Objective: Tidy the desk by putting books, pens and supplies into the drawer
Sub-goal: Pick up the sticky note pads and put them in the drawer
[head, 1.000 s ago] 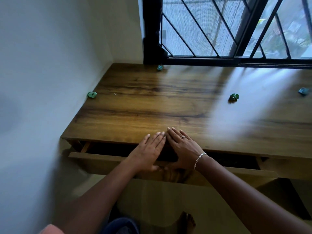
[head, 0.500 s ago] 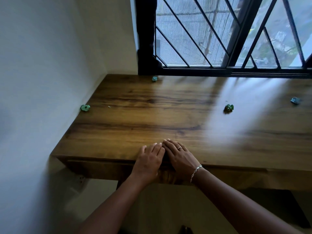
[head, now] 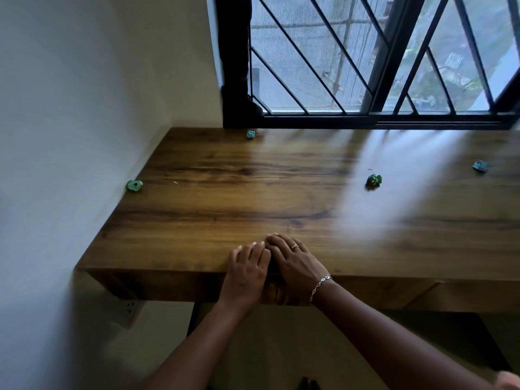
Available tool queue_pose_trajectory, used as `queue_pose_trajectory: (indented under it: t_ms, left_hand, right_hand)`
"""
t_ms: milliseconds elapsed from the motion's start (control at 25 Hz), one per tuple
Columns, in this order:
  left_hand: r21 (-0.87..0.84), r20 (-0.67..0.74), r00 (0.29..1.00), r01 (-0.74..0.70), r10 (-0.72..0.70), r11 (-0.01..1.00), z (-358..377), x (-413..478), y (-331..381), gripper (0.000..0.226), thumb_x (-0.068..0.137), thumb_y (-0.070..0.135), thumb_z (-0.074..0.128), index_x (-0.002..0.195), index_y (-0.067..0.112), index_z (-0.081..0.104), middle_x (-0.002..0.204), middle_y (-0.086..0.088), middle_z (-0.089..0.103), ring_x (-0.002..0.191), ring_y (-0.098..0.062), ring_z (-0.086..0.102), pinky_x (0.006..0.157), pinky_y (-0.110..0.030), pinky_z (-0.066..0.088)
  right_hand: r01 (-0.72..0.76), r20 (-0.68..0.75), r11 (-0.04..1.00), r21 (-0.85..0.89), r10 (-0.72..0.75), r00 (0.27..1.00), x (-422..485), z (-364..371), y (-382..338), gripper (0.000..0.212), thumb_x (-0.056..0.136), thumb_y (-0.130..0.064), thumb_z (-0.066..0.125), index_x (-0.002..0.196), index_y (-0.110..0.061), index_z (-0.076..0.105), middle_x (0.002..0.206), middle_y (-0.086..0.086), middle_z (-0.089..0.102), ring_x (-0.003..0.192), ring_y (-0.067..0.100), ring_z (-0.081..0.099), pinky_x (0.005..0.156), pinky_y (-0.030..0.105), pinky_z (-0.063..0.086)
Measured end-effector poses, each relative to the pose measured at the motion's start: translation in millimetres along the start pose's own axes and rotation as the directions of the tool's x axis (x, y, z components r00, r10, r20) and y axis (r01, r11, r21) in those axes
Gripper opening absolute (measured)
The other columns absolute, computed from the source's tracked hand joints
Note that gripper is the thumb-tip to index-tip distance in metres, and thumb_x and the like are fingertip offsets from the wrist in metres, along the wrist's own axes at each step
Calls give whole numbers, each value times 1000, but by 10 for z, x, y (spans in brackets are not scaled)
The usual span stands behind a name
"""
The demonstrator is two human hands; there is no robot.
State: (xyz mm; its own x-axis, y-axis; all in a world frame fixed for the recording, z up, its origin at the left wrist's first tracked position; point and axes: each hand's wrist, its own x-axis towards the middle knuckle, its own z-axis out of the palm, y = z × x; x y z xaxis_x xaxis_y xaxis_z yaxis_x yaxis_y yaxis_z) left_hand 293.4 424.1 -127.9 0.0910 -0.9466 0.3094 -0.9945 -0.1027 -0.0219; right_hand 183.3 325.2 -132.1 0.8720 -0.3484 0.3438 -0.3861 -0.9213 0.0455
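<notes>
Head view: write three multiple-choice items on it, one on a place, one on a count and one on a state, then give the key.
1. Where do the left hand and right hand rest?
A. On the window bars
B. On the front edge of the desk
C. On the wall

2. How many green lumps lie on the desk?
A. Two
B. Six
C. Four

3. In what state is the drawer?
A. Shut
B. Pulled halfway out
C. Taken out and set on the floor

Key:
1 B: both hands lie side by side across the near edge.
2 C: one at the left edge, one at the back, two to the right.
3 A: its front sits flush under the desk's top.
</notes>
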Motion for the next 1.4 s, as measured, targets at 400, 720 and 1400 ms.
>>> queue_pose_trajectory:
  t_ms: [400, 720, 1400]
  left_hand:
    - [39, 261, 957, 121, -128, 992, -141, -51, 155, 80, 87, 34, 52, 148, 5, 9, 156, -16, 6, 145, -31, 4, 116, -48, -1]
    - [-287, 97, 988, -89, 121, 954, 30, -156, 809, 79, 68, 39, 43, 137, 1, 33, 144, -20, 40, 138, -26, 21, 114, -43, 5]
    - [-375, 211, 714, -572, 668, 729, -386, -1014, 3960, 84, 92, 46, 44, 149, 9, -6, 156, -12, -16, 144, -25, -17, 111, -35, -15]
  right_hand:
    - [-106, 292, 994, -21, 108, 950, -98, -198, -20, 63, 87, -40, 45, 143, -12, 33, 150, 9, 31, 139, 27, 29, 112, 44, 25]
    - [-395, 237, 909, -136, 416, 878, -939, -396, 123, 70, 68, -54, 44, 127, -17, 41, 128, 8, 59, 120, 24, 56, 91, 47, 49]
    - [-876, 155, 430, -217, 901, 404, -4586, -1652, -85, 93, 45, -47, 86, 122, -3, 58, 124, 21, 59, 114, 36, 58, 87, 47, 50]
